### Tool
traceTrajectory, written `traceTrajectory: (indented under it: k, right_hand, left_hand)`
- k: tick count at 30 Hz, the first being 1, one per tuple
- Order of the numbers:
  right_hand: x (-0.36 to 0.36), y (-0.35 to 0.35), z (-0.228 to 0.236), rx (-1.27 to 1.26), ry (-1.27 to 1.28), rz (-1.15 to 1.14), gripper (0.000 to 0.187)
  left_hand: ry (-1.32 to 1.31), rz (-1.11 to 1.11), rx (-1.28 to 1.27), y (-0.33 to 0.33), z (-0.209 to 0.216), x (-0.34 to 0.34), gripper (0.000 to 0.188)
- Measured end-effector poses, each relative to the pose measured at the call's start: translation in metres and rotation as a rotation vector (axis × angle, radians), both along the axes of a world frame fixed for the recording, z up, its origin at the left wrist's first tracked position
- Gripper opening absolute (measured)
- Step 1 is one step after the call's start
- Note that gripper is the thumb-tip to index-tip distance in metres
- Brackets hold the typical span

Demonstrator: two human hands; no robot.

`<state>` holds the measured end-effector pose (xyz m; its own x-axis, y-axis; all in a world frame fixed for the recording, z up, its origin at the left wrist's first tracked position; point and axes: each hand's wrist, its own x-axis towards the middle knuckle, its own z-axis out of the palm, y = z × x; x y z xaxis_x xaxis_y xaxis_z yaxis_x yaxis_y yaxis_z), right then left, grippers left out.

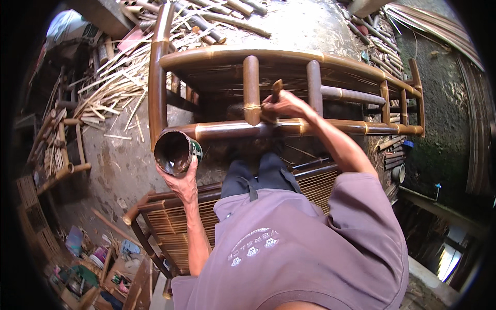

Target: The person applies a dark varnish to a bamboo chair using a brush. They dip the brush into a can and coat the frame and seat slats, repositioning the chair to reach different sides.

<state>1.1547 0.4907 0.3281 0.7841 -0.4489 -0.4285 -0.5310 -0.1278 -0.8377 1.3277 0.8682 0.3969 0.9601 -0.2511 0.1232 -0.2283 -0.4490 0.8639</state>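
My left hand [182,183] is wrapped round an open green can [197,150], tilted so that its dark brown, wet-looking inside shows. In front of me stands a glossy brown bamboo bench frame [217,130] with a long rail and short upright posts. My right hand [289,106] is closed on a brush, its wooden handle [277,87] pointing up and away. The brush is at the near rail, just right of a short bamboo post [251,85]. Its bristles are mostly hidden behind the hand and rail.
Behind me is a slatted bamboo seat [175,222]. Pale bamboo strips [111,90] and cut poles [227,20] litter the floor at the far left. A smaller bamboo frame [64,144] stands left. Mixed odds and ends lie around a wooden box [121,268] at lower left.
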Motion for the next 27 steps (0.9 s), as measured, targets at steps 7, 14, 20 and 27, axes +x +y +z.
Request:
traceTrajectory:
  k: [7,14,20,27]
  right_hand:
    - [0.022,0.042,0.043,-0.630,0.603,0.255,0.024]
    - [-0.058,0.116,0.070,-0.499,-0.044,-0.293,0.021]
    - [-0.013,0.200,0.034,-0.505,-0.293,-0.025,0.037]
    - [0.010,0.184,0.016,-0.224,-0.485,-0.077,0.030]
  left_hand:
    - [0.047,0.059,-0.042,0.020,0.005,0.007,0.104]
    - [0.037,0.084,-0.054,0.021,0.005,0.012,0.106]
    - [0.036,0.057,-0.062,0.029,0.005,0.016,0.105]
    - [-0.004,0.099,0.016,0.026,0.007,0.020,0.106]
